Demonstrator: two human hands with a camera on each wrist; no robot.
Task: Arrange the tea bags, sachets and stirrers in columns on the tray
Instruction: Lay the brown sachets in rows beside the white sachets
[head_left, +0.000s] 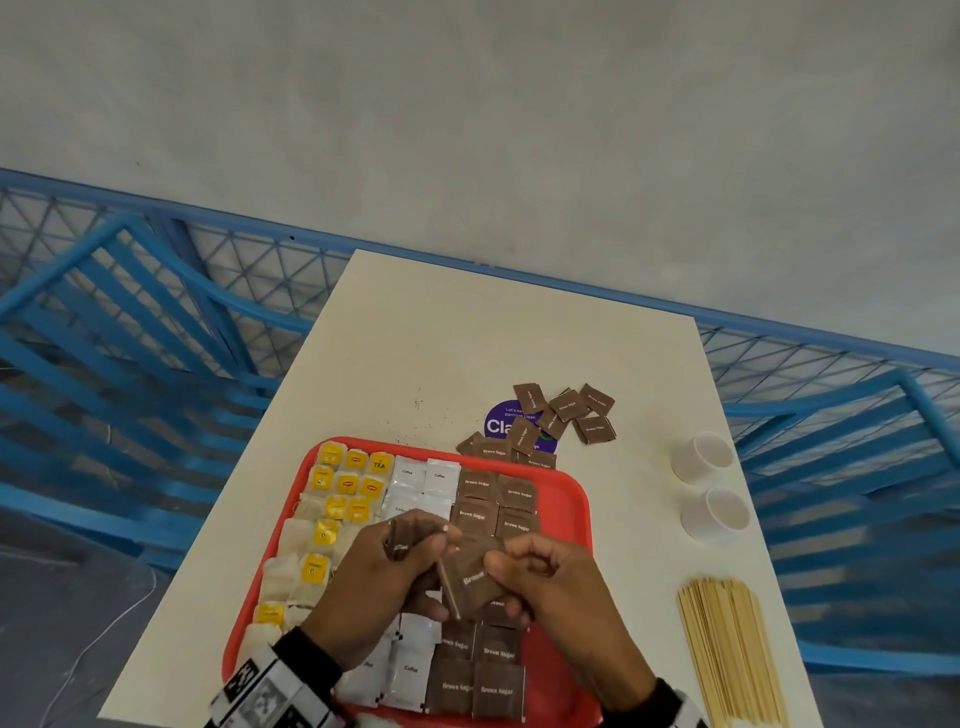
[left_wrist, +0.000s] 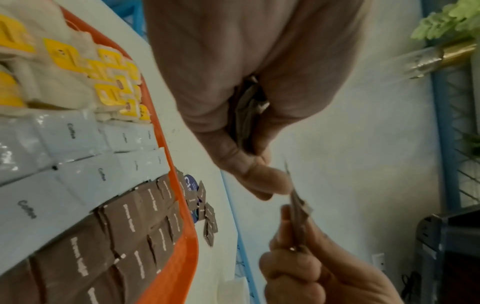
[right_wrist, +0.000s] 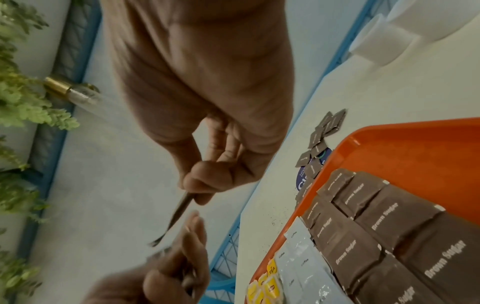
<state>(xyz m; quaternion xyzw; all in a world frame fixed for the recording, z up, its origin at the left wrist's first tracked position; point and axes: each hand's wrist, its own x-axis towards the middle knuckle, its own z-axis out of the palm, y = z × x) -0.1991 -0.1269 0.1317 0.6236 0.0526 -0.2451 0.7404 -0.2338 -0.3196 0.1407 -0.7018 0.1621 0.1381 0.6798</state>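
A red tray (head_left: 567, 499) holds columns of yellow-tagged tea bags (head_left: 347, 486), white coffee sachets (head_left: 410, 670) and brown sugar sachets (head_left: 496, 688). Both hands hover over its middle. My left hand (head_left: 434, 540) grips a small stack of brown sugar sachets (left_wrist: 246, 115) in its curled fingers. My right hand (head_left: 500, 565) pinches a single brown sugar sachet (head_left: 475, 578) by its edge, right beside the left thumb. That sachet (right_wrist: 178, 215) shows edge-on in the right wrist view. Loose brown sachets (head_left: 550, 421) lie on the table behind the tray. Wooden stirrers (head_left: 727, 649) lie in a bundle at the right.
Two white paper cups (head_left: 702, 457) (head_left: 717, 513) stand right of the tray. A purple round sticker (head_left: 501, 426) sits under the loose sachets. The tray's right strip (head_left: 563, 545) is bare. Blue chairs and railing surround the white table (head_left: 467, 338).
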